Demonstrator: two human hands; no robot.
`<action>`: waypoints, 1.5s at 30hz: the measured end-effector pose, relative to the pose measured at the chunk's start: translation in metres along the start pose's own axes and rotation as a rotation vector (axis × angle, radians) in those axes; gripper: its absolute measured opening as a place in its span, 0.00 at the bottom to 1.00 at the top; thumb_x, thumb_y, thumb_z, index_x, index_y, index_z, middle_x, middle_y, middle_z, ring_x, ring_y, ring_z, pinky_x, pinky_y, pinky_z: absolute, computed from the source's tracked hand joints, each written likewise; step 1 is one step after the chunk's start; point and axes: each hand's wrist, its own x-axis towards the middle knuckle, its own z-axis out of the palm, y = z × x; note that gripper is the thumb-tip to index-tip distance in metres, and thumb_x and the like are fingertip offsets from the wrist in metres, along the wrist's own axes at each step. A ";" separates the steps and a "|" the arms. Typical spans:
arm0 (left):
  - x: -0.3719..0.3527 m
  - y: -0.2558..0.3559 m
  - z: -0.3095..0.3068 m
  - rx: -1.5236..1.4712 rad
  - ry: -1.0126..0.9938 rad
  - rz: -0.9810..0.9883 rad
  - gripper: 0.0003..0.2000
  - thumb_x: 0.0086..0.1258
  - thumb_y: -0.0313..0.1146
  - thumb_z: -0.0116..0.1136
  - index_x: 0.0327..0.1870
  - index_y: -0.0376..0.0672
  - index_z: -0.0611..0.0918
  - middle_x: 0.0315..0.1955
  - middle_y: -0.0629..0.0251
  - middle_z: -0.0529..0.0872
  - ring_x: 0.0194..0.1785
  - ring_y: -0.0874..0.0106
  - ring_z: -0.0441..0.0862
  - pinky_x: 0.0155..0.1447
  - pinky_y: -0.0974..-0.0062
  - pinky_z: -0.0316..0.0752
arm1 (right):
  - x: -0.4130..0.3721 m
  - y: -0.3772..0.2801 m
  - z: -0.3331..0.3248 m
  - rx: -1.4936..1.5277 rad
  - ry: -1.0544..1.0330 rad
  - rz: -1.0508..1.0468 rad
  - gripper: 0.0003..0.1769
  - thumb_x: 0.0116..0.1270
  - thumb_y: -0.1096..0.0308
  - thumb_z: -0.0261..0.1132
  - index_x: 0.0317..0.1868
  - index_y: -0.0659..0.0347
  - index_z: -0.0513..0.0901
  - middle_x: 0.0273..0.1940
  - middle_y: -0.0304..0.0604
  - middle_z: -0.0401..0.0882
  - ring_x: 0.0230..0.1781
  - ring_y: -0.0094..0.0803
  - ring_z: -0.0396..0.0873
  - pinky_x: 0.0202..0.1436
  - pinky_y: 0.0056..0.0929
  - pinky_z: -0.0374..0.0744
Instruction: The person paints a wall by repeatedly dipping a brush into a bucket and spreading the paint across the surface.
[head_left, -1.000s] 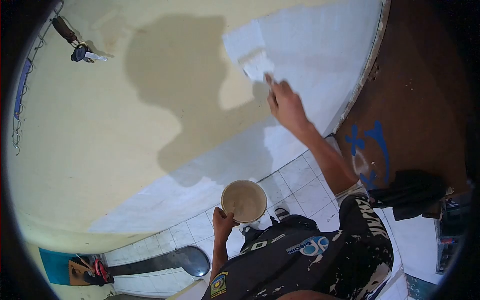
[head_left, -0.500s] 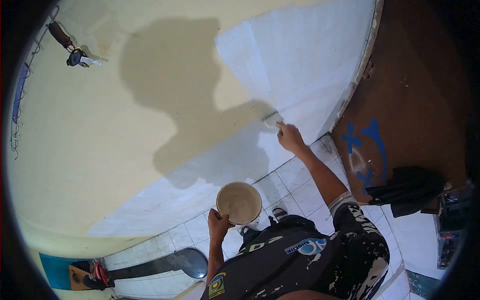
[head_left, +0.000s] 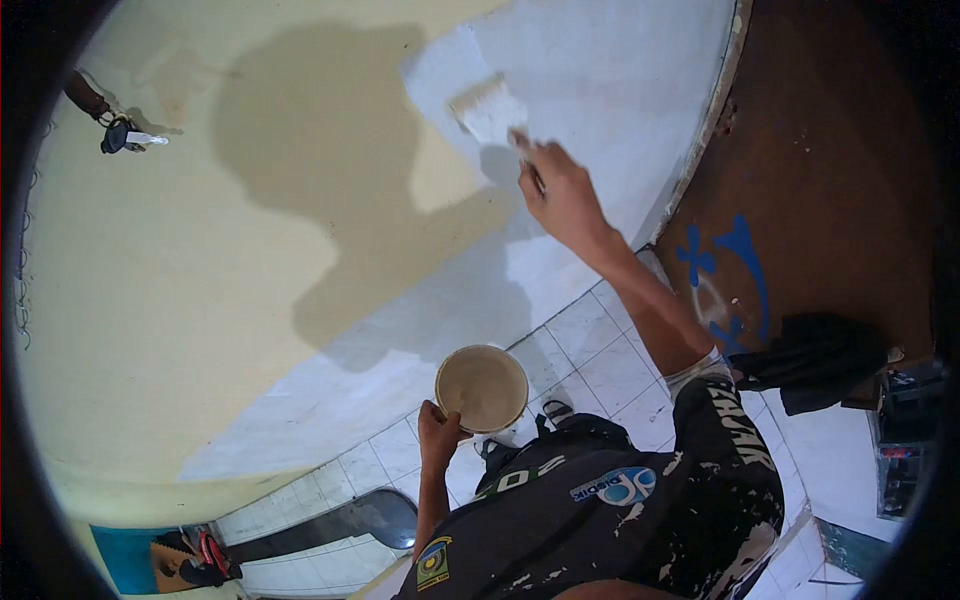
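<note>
My right hand [head_left: 562,193] is closed around the handle of a wide paintbrush [head_left: 491,110]. The brush's bristles lie at or very near the wall, at the border between white paint and the older yellow coat; whether they touch is hard to tell. My left hand [head_left: 440,436] grips the rim of a paint bucket [head_left: 482,389], thumb over the edge. Whitish paint shows inside the bucket. The wall [head_left: 300,300] is yellow across its upper left, with white paint [head_left: 620,90] at the right and along the bottom. My shadow falls over both colours.
Keys [head_left: 120,135] hang on the wall at upper left. A brown door or panel [head_left: 830,150] with blue marks stands right, dark cloth [head_left: 815,365] below it. White floor tiles [head_left: 590,335] run along the wall's foot. A long dark object [head_left: 370,520] lies at lower left.
My right hand has moved the paintbrush up and to the left along the wall, from the lower white area to the upper white patch. My left hand still holds the paint bucket.
</note>
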 end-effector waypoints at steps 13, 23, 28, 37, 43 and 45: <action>-0.022 0.051 0.000 0.095 0.093 -0.025 0.13 0.61 0.26 0.65 0.30 0.39 0.68 0.25 0.65 0.70 0.27 0.75 0.69 0.29 0.69 0.72 | -0.216 0.160 0.086 -0.248 -0.513 0.499 0.23 0.66 0.68 0.65 0.62 0.59 0.77 0.40 0.60 0.83 0.39 0.59 0.84 0.46 0.56 0.83; -0.011 0.034 0.000 0.029 0.059 -0.033 0.12 0.63 0.25 0.62 0.32 0.39 0.67 0.26 0.66 0.71 0.27 0.73 0.78 0.27 0.69 0.83 | -0.043 0.085 -0.004 -0.024 -0.457 0.386 0.11 0.64 0.73 0.63 0.46 0.66 0.80 0.34 0.61 0.83 0.39 0.59 0.83 0.43 0.51 0.80; 0.001 0.028 0.008 -0.006 -0.001 -0.003 0.11 0.65 0.24 0.59 0.33 0.37 0.66 0.27 0.64 0.71 0.27 0.69 0.83 0.27 0.66 0.90 | 0.011 0.028 -0.053 0.052 -0.245 0.179 0.19 0.67 0.79 0.63 0.59 0.69 0.79 0.33 0.58 0.80 0.28 0.48 0.78 0.35 0.37 0.77; 0.013 0.010 0.010 0.064 0.012 0.044 0.12 0.62 0.24 0.61 0.32 0.37 0.67 0.25 0.66 0.70 0.25 0.74 0.78 0.23 0.68 0.84 | -0.120 0.130 0.053 0.045 -0.063 0.187 0.24 0.67 0.74 0.64 0.64 0.62 0.77 0.39 0.59 0.81 0.38 0.56 0.82 0.42 0.48 0.81; -0.004 0.039 0.005 0.113 0.076 0.053 0.12 0.61 0.23 0.61 0.30 0.37 0.67 0.24 0.65 0.70 0.24 0.74 0.77 0.22 0.67 0.81 | -0.204 0.165 0.053 -0.025 -0.456 0.555 0.19 0.66 0.73 0.63 0.58 0.66 0.79 0.37 0.62 0.85 0.41 0.59 0.84 0.46 0.53 0.81; -0.003 0.034 0.001 0.258 0.054 0.119 0.12 0.61 0.23 0.61 0.32 0.37 0.67 0.25 0.64 0.71 0.23 0.73 0.76 0.24 0.67 0.84 | -0.207 0.164 0.052 -0.058 -0.505 0.576 0.19 0.65 0.73 0.63 0.57 0.66 0.79 0.36 0.62 0.85 0.40 0.60 0.84 0.47 0.53 0.81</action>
